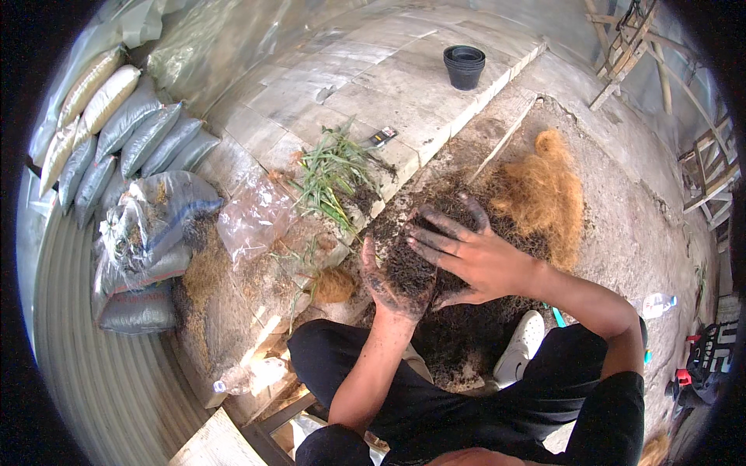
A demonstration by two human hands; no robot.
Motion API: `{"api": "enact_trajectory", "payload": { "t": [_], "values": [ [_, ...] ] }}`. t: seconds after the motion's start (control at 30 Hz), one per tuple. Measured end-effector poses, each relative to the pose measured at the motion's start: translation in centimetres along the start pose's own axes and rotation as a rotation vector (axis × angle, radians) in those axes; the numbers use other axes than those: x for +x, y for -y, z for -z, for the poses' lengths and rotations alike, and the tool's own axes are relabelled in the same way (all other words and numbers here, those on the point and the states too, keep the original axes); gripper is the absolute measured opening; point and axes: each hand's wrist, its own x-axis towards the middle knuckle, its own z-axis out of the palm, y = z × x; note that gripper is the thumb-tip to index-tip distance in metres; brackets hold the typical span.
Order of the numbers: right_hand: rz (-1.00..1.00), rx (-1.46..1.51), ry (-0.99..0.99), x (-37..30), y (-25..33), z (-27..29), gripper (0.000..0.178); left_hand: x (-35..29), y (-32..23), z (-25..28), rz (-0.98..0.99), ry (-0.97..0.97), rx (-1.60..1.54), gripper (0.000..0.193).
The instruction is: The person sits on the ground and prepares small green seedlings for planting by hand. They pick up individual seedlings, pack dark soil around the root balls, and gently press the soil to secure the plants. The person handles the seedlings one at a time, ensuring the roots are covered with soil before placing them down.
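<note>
Left hand [392, 289] was palm up and cupped around a dark clump [412, 268], thumb sticking up, its fingers mostly hidden by the stuff. Right hand [475, 260] had its fingers spread wide over the clump's right side; couldn't tell if it was actually pressing. Both were pretty filthy. So the clump sat in the left palm, just under and left of the right fingers.

Below them was loose soil [458, 334] on the ground between the person's legs, with a white shoe [522, 349] right beside it. The right hand and forearm blocked part of the soil from view. Brown fibre [556, 202] was heaped past the right hand, and a smaller fibre wad [332, 285] lay near the left wrist.

Further out, leafy plants [334, 175] lay across the slab [326, 81] edge, ahead and left of the left hand, next to a clear bag [256, 217]. Nested black pots [465, 70] stood way back on the slab, stuffed sacks [151, 132] were piled far left, and a bottle [659, 304] lay off right.
</note>
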Motion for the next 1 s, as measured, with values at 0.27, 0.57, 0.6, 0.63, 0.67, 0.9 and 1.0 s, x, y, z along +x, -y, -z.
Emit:
{"api": "enact_trajectory", "payload": {
  "t": [0.27, 0.57, 0.6, 0.63, 0.67, 0.9, 1.0],
  "values": [
    [0.126, 0.072, 0.012, 0.6, 0.5, -1.4, 0.088, 0.5, -0.2, 0.5, -0.017, 0.075, 0.034, 0.063],
    [0.249, 0.152, -0.026, 0.9, 1.4, -1.7, 0.088, 0.7, -0.6, 1.3, 0.046, 0.245, -0.009, 0.069],
    [0.253, 0.148, -0.036, 1.0, 1.6, -1.6, 0.089, 0.7, -0.7, 2.0, 0.061, 0.338, -0.081, 0.069],
    [0.228, 0.140, -0.041, 1.1, 1.6, -1.5, 0.088, 0.6, -0.6, 1.4, 0.041, 0.272, -0.008, 0.069],
    [0.203, 0.132, -0.047, 1.2, 1.6, -1.2, 0.087, 0.4, -0.3, 0.4, 0.020, 0.205, 0.064, 0.069],
    [0.183, 0.287, -0.102, 0.1, 3.1, -1.5, 0.087, 0.6, 0.0, -0.7, -0.056, -0.068, 0.137, 0.074],
    [0.210, 0.312, -0.111, 0.1, 4.4, -1.6, 0.087, 0.6, -0.4, 0.9, 0.038, 0.413, -0.125, 0.077]
  ]
}}
